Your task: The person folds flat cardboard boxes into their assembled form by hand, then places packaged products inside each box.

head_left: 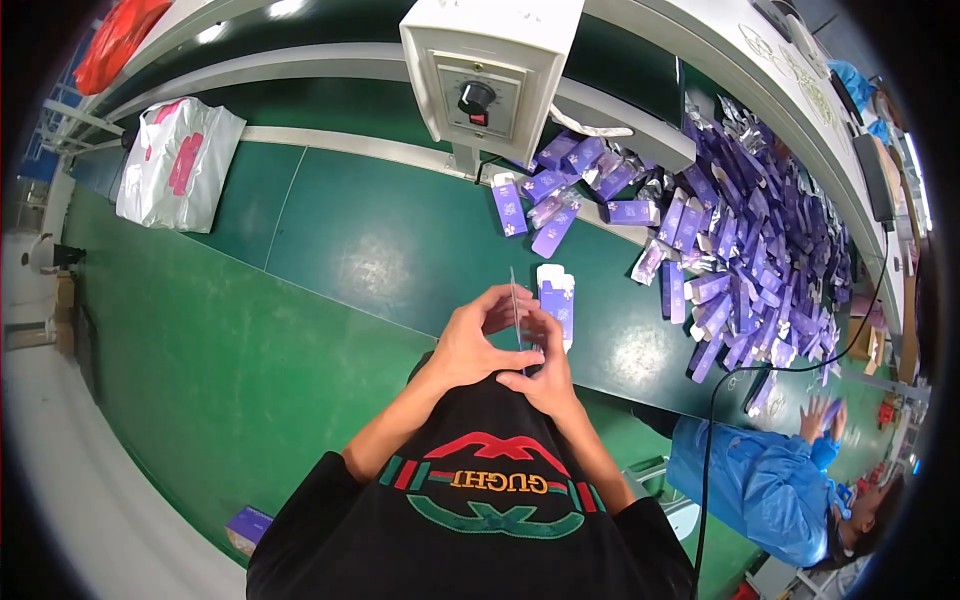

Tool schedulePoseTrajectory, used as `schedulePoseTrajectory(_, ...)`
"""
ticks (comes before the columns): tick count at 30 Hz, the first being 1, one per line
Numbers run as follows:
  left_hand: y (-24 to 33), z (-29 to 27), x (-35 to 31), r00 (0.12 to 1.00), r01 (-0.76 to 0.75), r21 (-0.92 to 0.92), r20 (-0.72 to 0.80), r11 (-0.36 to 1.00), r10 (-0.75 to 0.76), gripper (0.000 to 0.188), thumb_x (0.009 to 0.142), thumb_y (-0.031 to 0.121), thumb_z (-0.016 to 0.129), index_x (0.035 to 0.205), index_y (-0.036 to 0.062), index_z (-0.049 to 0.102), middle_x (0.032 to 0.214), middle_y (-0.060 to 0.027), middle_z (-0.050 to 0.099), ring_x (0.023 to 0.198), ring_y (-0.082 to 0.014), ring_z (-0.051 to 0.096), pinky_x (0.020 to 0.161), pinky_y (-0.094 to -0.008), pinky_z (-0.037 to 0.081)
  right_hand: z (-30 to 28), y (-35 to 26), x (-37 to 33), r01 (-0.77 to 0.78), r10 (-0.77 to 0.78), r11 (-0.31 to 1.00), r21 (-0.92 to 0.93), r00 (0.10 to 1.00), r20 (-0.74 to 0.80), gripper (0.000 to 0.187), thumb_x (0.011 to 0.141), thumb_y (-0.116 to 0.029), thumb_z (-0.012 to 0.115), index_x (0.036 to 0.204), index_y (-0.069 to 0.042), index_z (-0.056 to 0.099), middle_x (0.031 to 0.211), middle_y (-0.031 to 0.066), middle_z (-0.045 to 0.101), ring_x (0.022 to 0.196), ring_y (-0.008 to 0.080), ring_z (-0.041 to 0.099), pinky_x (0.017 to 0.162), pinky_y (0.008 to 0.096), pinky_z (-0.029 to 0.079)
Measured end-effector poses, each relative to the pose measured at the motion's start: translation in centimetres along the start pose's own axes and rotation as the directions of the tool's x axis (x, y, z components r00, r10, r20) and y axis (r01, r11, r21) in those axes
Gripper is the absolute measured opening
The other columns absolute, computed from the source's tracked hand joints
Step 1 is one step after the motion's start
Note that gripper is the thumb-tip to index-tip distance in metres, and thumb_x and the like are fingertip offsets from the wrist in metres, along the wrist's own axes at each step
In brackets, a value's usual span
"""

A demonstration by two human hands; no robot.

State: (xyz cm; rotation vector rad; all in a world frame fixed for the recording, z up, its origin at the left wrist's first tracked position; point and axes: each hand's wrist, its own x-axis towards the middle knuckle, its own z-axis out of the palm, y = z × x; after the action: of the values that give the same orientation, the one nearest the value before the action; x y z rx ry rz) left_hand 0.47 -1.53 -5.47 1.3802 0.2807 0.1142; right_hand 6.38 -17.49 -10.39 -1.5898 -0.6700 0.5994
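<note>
My left hand (pixel 465 343) and my right hand (pixel 548 370) are close together at the front edge of the green bench. Between them stands a thin flat piece (pixel 517 300), seen almost edge-on, so its kind is unclear. The fingers and thumbs of both hands curl around it from either side. Just beyond my right hand lies a purple and white carton (pixel 556 296) with its white end flaps open; its near end is partly hidden by the hand.
A large heap of purple cartons (pixel 740 240) and silvery packets covers the right of the bench. A white control box (pixel 490 85) with a black knob rises at the back. A white plastic bag (pixel 180 165) stands far left. A person in blue (pixel 755 485) works at right.
</note>
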Motion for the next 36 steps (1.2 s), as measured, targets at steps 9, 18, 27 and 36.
schedulePoseTrajectory(9,0.3,-0.4,-0.8,0.997,0.022,0.117,-0.073,0.993,-0.014,0.058,0.073,0.011,0.083,0.122,0.0008,0.055,0.120,-0.0115,0.064,0.106,-0.0179,0.064,0.094,-0.0342,0.051,-0.3,-2.1,1.1,-0.207,0.199,0.977,0.053,0.971,0.131,0.084,0.068,-0.011,0.083,0.134,-0.003,0.032,0.118,0.0153,0.054,0.108,0.0238,0.055,0.092,0.0390,0.046)
schedulePoseTrajectory(18,0.1,1.3,-1.1,0.939,-0.075,0.200,-0.316,0.977,0.137,0.076,0.070,0.026,0.087,0.130,0.0044,0.046,0.107,-0.0149,0.068,0.100,-0.0287,0.069,0.084,-0.0372,0.056,-0.2,-3.7,1.0,0.121,-0.127,0.992,-0.047,0.977,-0.170,0.058,0.069,-0.009,0.075,0.123,-0.001,0.055,0.119,0.0180,0.049,0.113,0.0317,0.050,0.096,0.0433,0.043)
schedulePoseTrajectory(27,1.0,0.1,-1.8,0.893,-0.309,0.752,0.020,0.582,0.449,0.052,0.068,0.018,0.083,0.115,0.0114,0.062,0.121,-0.0107,0.064,0.094,-0.0298,0.069,0.073,-0.0371,0.059,-2.4,-4.9,0.9,0.431,-0.422,0.672,-0.603,0.891,0.166,0.045,0.071,-0.011,0.066,0.114,-0.005,0.059,0.126,0.0190,0.042,0.110,0.0342,0.047,0.094,0.0461,0.042)
schedulePoseTrajectory(36,2.3,-0.4,-1.2,0.821,-0.473,0.729,0.162,0.494,0.548,0.055,0.067,0.011,0.084,0.112,0.0087,0.053,0.129,-0.0127,0.061,0.091,-0.0306,0.069,0.066,-0.0345,0.059,-2.0,-7.6,1.4,-0.043,0.084,0.847,0.529,0.995,-0.054,0.034,0.092,-0.006,0.058,0.125,0.003,0.060,0.113,0.0059,0.053,0.105,0.0164,0.052,0.091,0.0305,0.043)
